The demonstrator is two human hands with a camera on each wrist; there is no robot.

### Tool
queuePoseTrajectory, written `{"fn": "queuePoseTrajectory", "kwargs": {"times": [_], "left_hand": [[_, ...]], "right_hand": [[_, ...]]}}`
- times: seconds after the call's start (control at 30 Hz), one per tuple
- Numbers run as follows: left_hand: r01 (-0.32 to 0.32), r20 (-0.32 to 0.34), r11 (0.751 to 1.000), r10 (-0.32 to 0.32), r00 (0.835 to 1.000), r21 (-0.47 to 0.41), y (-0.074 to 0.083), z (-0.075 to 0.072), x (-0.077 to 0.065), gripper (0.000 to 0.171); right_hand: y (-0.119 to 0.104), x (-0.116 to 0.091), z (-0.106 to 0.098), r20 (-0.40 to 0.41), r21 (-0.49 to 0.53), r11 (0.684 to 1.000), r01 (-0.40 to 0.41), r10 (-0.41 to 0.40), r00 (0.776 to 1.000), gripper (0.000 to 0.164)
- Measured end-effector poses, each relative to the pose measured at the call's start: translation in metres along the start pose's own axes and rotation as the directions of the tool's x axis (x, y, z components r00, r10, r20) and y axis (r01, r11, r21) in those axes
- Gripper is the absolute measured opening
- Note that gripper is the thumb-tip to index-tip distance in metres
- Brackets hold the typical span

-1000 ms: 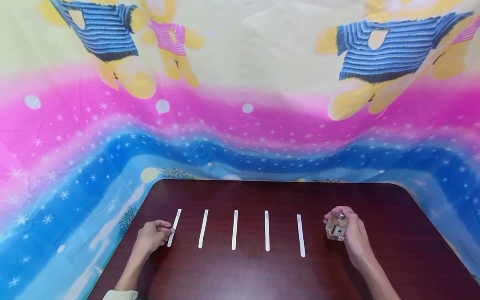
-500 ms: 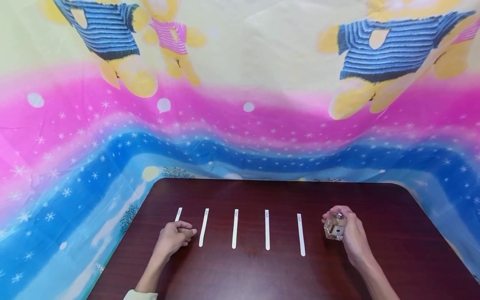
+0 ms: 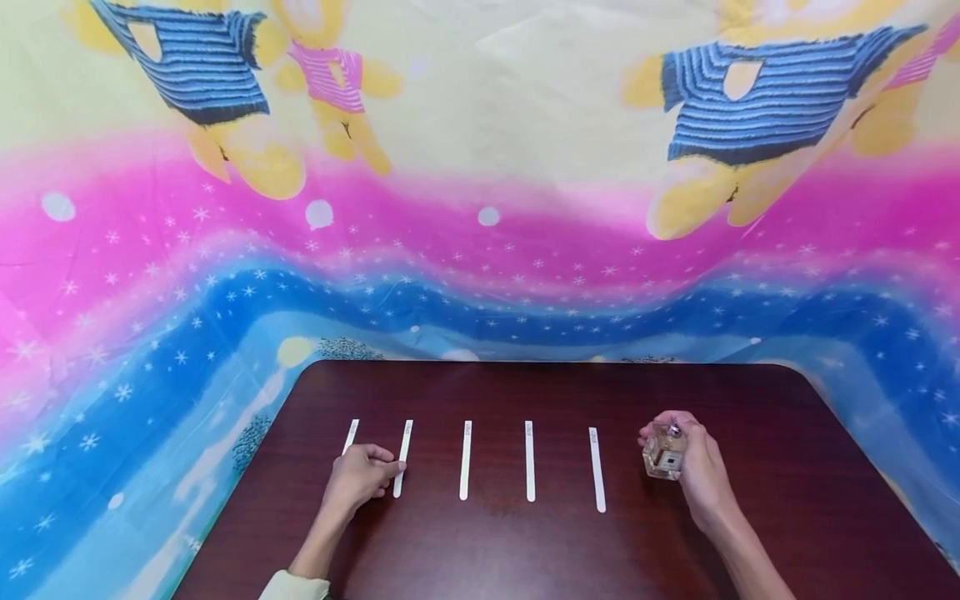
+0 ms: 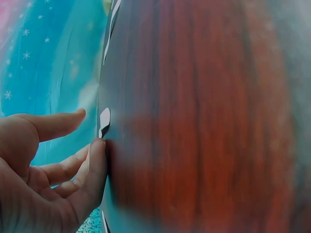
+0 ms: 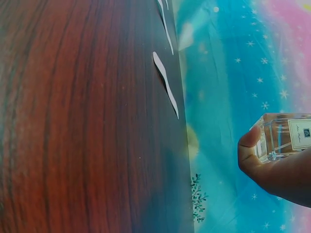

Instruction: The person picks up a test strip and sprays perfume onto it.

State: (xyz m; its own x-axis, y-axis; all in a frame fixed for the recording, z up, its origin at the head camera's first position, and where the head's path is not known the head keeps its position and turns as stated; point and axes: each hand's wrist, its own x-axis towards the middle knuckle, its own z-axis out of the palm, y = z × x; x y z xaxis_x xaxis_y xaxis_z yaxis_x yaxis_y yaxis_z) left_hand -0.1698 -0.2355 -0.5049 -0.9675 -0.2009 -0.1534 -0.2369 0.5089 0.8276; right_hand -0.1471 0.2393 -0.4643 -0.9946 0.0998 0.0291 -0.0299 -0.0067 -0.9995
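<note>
Several slim white paper strips lie in a row on the dark wooden table, with small writing at their far ends. My left hand (image 3: 363,479) is over the second strip (image 3: 406,442) from the left, its fingertips at the strip's near part. In the left wrist view the thumb (image 4: 60,125) stands apart from the fingers, and a strip's end (image 4: 105,118) shows just past a fingertip; whether they touch I cannot tell. The first strip (image 3: 351,433) is partly hidden behind this hand. On the right, my right hand (image 3: 701,475) grips a clear glass perfume bottle (image 3: 663,454) with a pale label.
Three more strips lie to the right: a middle strip (image 3: 467,462), a fourth strip (image 3: 530,462) and a rightmost strip (image 3: 597,471) near the bottle. Behind the table (image 3: 480,550) and at its sides hangs a colourful cloth (image 3: 480,275) with printed bears.
My left hand has moved right, from beside the first strip to the second one. The strips lie as before. My right hand still holds the perfume bottle in nearly the same place.
</note>
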Motion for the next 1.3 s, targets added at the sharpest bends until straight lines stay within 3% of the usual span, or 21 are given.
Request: {"fn": "queuePoseTrajectory", "kwargs": {"times": [0.23,0.43,0.6,0.8,1.03,1.3], "left_hand": [[-0.001,-0.022,0.989,0.004,1.000,0.146,0.0051,0.0024,-0.0011,0.023],[-0.010,-0.041,0.944,0.025,0.999,0.331,0.0080,0.0049,-0.0011,0.025],[-0.028,-0.038,0.933,0.045,0.998,0.360,0.0098,0.0065,-0.0015,0.026],[-0.069,-0.028,0.945,0.083,0.996,0.319,0.0092,0.0077,-0.0035,0.022],[-0.058,0.017,0.992,0.056,0.998,0.111,0.0066,0.0101,-0.0057,0.014],[-0.048,0.034,0.999,0.047,0.998,0.011,0.0070,0.0096,-0.0055,0.014]], "right_hand": [[-0.0018,0.0013,0.0013,0.001,-0.007,1.000,-0.010,0.010,1.000,0.050],[-0.0025,0.0013,0.0029,0.002,-0.001,1.000,-0.008,0.008,1.000,0.050],[-0.0023,0.0017,0.0031,0.001,0.007,1.000,-0.012,0.012,1.000,0.049],[-0.0022,0.0019,0.0030,0.002,0.015,1.000,-0.010,0.010,1.000,0.049],[-0.0017,0.0008,0.0031,0.002,0.018,1.000,-0.008,0.008,1.000,0.048],[-0.0011,0.0016,0.0033,0.012,0.020,1.000,0.004,-0.004,1.000,0.048]]}}
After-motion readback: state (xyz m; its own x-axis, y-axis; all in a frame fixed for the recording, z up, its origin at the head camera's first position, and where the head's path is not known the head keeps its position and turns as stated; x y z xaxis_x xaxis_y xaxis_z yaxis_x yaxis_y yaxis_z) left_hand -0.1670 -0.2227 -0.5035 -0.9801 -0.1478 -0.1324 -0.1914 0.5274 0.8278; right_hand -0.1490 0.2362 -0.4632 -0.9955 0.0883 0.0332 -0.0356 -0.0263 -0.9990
